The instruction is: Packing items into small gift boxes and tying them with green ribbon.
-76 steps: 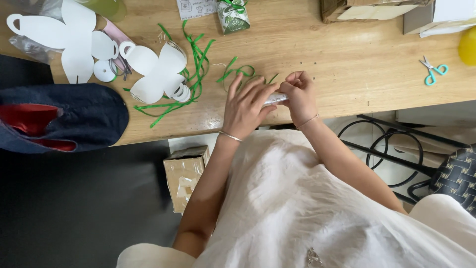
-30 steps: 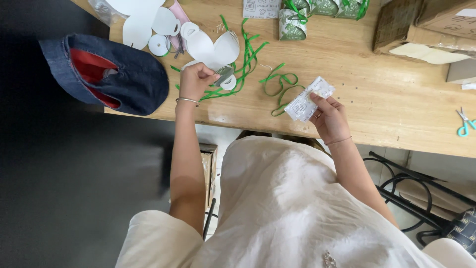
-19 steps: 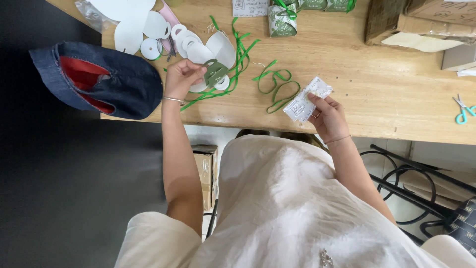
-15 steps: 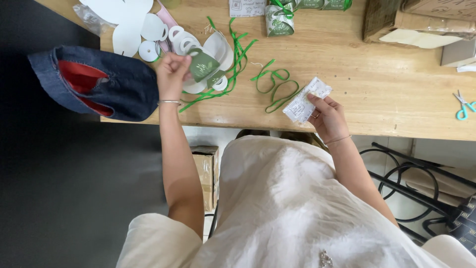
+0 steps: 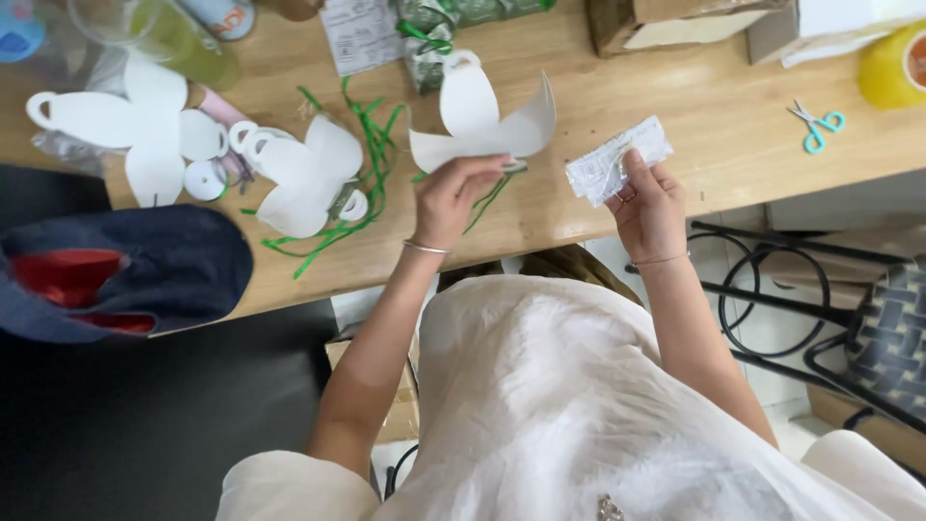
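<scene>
Both hands are held over the near edge of the wooden table. By the left hand a white paper cut-out with rounded petals and a small loop at its top is pinched at its lower edge, lifted clear of the tabletop. By the right hand a small clear crinkled packet is gripped between thumb and fingers, just beside the cut-out but apart from it.

For the cut-out to be handled well, a light pinch at the edge is best kept, as thin paper is likely to crease if squeezed across a petal. It is judged wiser that the packet be held level, so that whatever is inside is not spilled; its contents cannot be made out.

Further white cut-outs lie on the table to the left among loose green ribbon strips. A dark blue cap rests at the table's left end, and small teal scissors lie well apart to the right.
</scene>
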